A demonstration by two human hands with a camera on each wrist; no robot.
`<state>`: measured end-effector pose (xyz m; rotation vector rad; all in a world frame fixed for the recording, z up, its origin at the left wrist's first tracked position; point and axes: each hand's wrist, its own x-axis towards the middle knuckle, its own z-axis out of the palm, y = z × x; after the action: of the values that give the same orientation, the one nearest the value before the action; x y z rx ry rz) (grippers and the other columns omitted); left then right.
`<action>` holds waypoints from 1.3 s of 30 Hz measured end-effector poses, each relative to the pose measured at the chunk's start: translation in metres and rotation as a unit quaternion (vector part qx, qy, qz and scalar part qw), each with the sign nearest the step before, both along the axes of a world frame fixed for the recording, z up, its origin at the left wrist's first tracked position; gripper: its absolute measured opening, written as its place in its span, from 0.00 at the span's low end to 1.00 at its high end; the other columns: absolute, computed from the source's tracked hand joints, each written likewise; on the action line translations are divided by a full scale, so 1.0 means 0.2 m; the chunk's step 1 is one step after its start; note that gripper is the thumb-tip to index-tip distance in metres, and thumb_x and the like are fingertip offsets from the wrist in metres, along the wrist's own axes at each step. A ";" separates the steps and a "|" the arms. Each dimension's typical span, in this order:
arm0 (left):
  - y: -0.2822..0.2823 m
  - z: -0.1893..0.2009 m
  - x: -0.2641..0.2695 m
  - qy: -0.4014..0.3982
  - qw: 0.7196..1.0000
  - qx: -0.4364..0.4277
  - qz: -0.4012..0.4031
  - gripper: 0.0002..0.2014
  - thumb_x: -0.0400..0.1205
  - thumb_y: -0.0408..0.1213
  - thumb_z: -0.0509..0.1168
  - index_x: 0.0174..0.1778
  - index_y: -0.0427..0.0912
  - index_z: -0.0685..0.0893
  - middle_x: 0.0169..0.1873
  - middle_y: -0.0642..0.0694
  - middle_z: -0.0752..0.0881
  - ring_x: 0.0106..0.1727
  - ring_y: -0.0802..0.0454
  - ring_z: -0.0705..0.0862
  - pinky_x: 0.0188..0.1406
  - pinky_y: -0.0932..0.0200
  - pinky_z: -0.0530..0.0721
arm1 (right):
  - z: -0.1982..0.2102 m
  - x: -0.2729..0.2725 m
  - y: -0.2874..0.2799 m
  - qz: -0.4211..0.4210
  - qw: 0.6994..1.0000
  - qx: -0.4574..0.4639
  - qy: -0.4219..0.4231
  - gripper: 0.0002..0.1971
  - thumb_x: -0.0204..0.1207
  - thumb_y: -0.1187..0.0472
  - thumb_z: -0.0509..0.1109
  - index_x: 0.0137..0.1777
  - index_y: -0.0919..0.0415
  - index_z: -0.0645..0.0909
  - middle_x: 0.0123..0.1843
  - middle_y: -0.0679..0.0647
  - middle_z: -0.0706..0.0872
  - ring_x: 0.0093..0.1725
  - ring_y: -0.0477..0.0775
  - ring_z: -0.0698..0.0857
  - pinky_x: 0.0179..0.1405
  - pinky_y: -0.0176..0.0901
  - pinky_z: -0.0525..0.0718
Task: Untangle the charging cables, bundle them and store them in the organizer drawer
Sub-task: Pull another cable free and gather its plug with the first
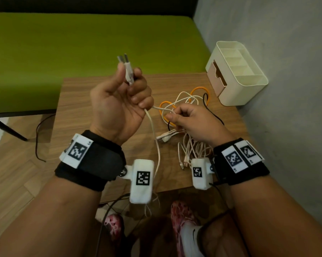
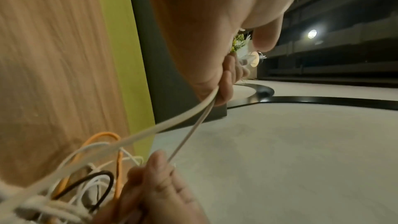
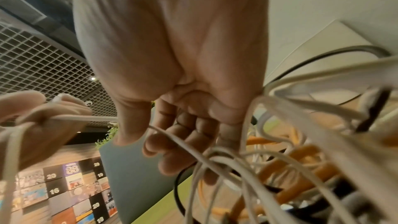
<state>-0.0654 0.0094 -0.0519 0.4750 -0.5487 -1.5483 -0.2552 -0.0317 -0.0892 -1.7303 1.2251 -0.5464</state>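
A tangle of white, orange and black charging cables (image 1: 186,104) lies on the small wooden table (image 1: 93,101). My left hand (image 1: 123,86) is raised above the table and grips a white cable (image 1: 152,125), its two plugs (image 1: 124,61) sticking up from the fist. From the fist, one strand hangs past the table's front edge and another runs to my right hand (image 1: 172,115), which pinches it at the tangle. The left wrist view shows my left fingers (image 2: 226,81) curled round the white cable (image 2: 183,118). In the right wrist view, my right fingers (image 3: 172,142) hold a white strand beside the tangle (image 3: 290,156).
A cream organizer (image 1: 249,86) with a beige drawer (image 1: 216,76) facing left stands at the table's back right, against the grey wall (image 1: 290,75). A green surface (image 1: 82,43) lies behind the table. My feet (image 1: 184,219) are under its front edge. A black cord (image 1: 37,138) trails on the floor.
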 end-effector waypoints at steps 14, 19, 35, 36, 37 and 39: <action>0.00 -0.06 -0.10 -0.701 0.711 -0.059 0.018 0.10 0.85 0.42 0.65 0.43 0.43 0.87 0.29 0.49 0.86 0.30 0.53 0.81 0.32 0.51 0.75 | 0.05 0.03 0.02 -0.048 0.979 -0.139 -0.142 0.06 0.75 0.66 0.76 0.42 0.55 0.84 0.37 0.47 0.86 0.38 0.43 0.83 0.38 0.41 0.83; 0.00 -0.06 -0.05 -0.469 0.882 -0.042 -0.014 0.14 0.85 0.40 0.63 0.33 0.44 0.80 0.16 0.59 0.68 0.18 0.61 0.63 0.20 0.63 0.62 | 0.03 0.00 0.02 -0.005 0.987 -0.089 -0.131 0.06 0.78 0.57 0.74 0.40 0.53 0.83 0.37 0.58 0.84 0.38 0.52 0.82 0.39 0.52 0.82; -0.04 -0.16 -0.05 -0.662 0.739 0.012 0.123 0.13 0.87 0.46 0.60 0.44 0.44 0.83 0.34 0.47 0.84 0.36 0.49 0.81 0.39 0.48 0.78 | 0.06 -0.03 0.00 0.008 0.982 -0.184 -0.044 0.05 0.81 0.61 0.71 0.49 0.58 0.88 0.40 0.43 0.83 0.41 0.43 0.81 0.43 0.39 0.79; -0.04 -0.16 -0.06 -0.641 0.754 0.004 0.144 0.14 0.87 0.48 0.60 0.46 0.43 0.84 0.37 0.46 0.86 0.39 0.48 0.83 0.42 0.49 0.79 | 0.04 -0.03 0.00 0.022 0.979 -0.204 -0.014 0.05 0.81 0.60 0.71 0.48 0.58 0.88 0.40 0.44 0.83 0.42 0.44 0.81 0.43 0.41 0.79; -0.04 -0.16 -0.07 -0.628 0.763 -0.014 0.154 0.15 0.85 0.49 0.59 0.48 0.42 0.84 0.39 0.46 0.87 0.41 0.48 0.84 0.44 0.50 0.79 | 0.03 -0.01 -0.01 0.034 0.975 -0.219 -0.001 0.05 0.80 0.60 0.71 0.47 0.59 0.88 0.39 0.44 0.83 0.41 0.42 0.81 0.42 0.40 0.79; -0.03 -0.16 -0.11 -0.635 0.760 -0.059 0.123 0.15 0.84 0.49 0.59 0.50 0.42 0.84 0.41 0.48 0.88 0.44 0.50 0.85 0.45 0.52 0.80 | 0.02 0.01 0.00 0.049 0.971 -0.232 -0.006 0.05 0.79 0.63 0.72 0.42 0.56 0.86 0.36 0.41 0.79 0.39 0.37 0.79 0.39 0.30 0.74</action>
<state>-0.0869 0.0026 -0.0841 1.4494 -1.5283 -0.7236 -0.2532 -0.0317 -0.0848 -2.1597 1.0490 -0.8300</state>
